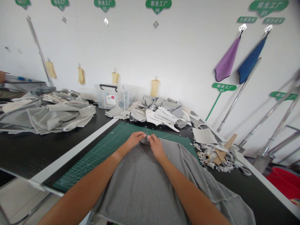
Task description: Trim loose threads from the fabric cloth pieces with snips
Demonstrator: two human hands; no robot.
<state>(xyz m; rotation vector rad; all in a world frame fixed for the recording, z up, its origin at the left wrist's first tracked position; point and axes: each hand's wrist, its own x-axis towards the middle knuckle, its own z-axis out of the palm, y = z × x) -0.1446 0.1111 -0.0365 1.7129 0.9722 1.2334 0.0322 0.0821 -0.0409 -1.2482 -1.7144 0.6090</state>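
A large sheet of grey knit fabric (140, 187) lies over my forearms' path and spreads across a green cutting mat (105, 150). My left hand (134, 139) and my right hand (156, 147) meet at the fabric's far edge. Between their fingertips they pinch a small raised fold of the grey cloth (144, 139). The fabric hides the near middle of the mat, and it drapes past the table's near edge at the bottom of the view.
The black table (28, 150) holds heaps of grey and white fabric pieces (154, 111), a clear plastic box (105, 97) and patterned scraps with cardboard (211, 154). Small offcuts dot the mat's far side. A red basin (283, 182) sits low right, metal poles lean on the wall, and another person's hand (2, 76) shows far left.
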